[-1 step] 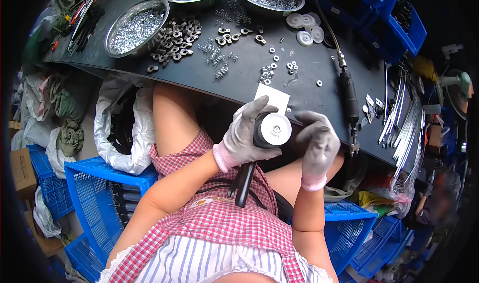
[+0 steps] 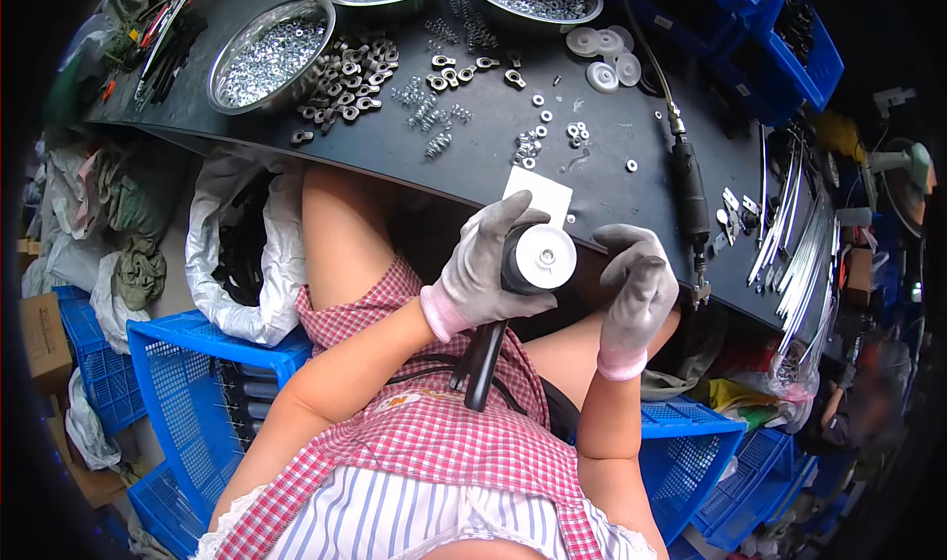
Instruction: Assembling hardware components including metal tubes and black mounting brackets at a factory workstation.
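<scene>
My left hand (image 2: 483, 264), in a grey glove with a pink cuff, is wrapped round a black cylindrical part. On the upward end of that part sits a white round disc (image 2: 546, 255) with a small metal piece at its centre. Black tubes (image 2: 483, 365) extend below my left hand toward the apron. Just to the right, and apart from the disc, is my gloved right hand (image 2: 639, 286). Its fingers are bent but spaced apart, and I see nothing between them. A white square (image 2: 539, 193) lies at the bench edge beyond my left hand.
On the dark bench are metal bowls of small parts (image 2: 271, 57), metal eyelets (image 2: 350, 76), springs (image 2: 426, 106), small washers (image 2: 528, 146) and white discs (image 2: 604, 57). A black air screwdriver (image 2: 691, 190) hangs at the right, near metal strips (image 2: 799, 254). Blue crates (image 2: 187, 392) flank my legs.
My right hand has shifted slightly to the right, away from the white disc. My left hand and the black part stay in place.
</scene>
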{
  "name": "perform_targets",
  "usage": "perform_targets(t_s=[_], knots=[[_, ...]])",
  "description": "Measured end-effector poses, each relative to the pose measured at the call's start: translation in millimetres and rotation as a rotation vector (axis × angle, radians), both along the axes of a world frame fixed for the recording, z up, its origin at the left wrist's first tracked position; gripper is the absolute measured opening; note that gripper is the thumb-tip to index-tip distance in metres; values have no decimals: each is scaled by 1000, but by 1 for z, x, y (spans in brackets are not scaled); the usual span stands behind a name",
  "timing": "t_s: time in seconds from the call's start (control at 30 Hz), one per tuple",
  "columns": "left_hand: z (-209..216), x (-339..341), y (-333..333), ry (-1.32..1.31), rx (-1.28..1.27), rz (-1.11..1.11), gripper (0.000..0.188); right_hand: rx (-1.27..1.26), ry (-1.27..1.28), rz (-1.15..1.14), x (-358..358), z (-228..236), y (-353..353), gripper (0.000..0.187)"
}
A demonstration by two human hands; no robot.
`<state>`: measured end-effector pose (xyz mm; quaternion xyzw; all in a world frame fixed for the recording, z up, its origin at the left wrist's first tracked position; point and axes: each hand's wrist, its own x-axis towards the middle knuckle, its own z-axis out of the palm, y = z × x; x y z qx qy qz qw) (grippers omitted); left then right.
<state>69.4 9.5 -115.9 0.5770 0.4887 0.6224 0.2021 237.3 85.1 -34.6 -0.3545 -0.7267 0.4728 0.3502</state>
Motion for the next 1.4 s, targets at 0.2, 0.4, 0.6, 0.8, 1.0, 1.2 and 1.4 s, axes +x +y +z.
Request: perform_targets(t_s=[0.2,0.4,0.6,0.8,1.0,1.2,1.4], knots=[[-1,-3,4,-10,59,-10,113,40,153,51,-21,-2,-6,86],[4,2,3,-13,84,-10,114,242,80,333,-15,3,-2,87],[13,-5,6,80,132,-14,115,525,-427,522,-34,53,3,72],[20,-5,12,194,211,50,121,618,-652,390,-42,70,1,51],[12,-5,5,135,180,18,129,605,-1138,247,-55,74,-10,49],[11,-3,10,91,260,53,130,532,-606,649,-43,80,18,62],[10,-5,7,135,228,76,132,571,-1022,391,-62,86,-4,43]])
